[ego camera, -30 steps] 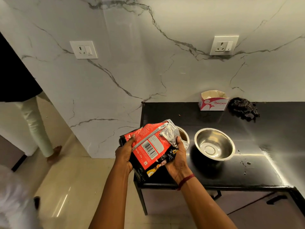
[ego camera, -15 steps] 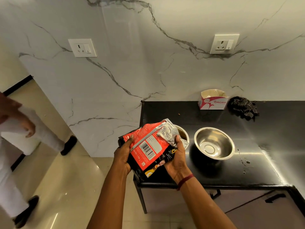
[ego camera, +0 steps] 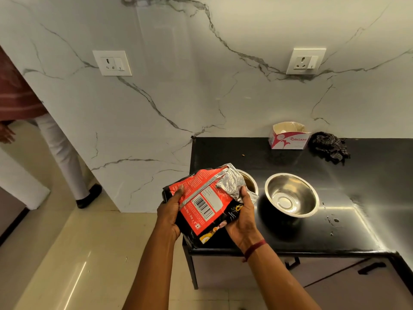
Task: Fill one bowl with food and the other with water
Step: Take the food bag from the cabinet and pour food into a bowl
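Note:
A red and black food bag [ego camera: 202, 205] with a silver foil top is held over the left end of the black counter [ego camera: 362, 195]. My left hand [ego camera: 169, 213] grips its left side and my right hand [ego camera: 242, 218] grips its right side below the foil. Behind the bag stands a steel bowl [ego camera: 250, 182], mostly hidden, with something brown showing inside. To its right a second steel bowl [ego camera: 291, 194] stands with nothing in it.
A small white and red carton [ego camera: 289, 136] and a dark crumpled cloth [ego camera: 329, 146] lie at the back of the counter. Water drops [ego camera: 333, 220] dot the counter right of the bowls. Another person's legs [ego camera: 64, 157] stand at the left on the tiled floor.
My hands and the bag have hardly moved. The other person at the left has walked, and now stands nearer the wall.

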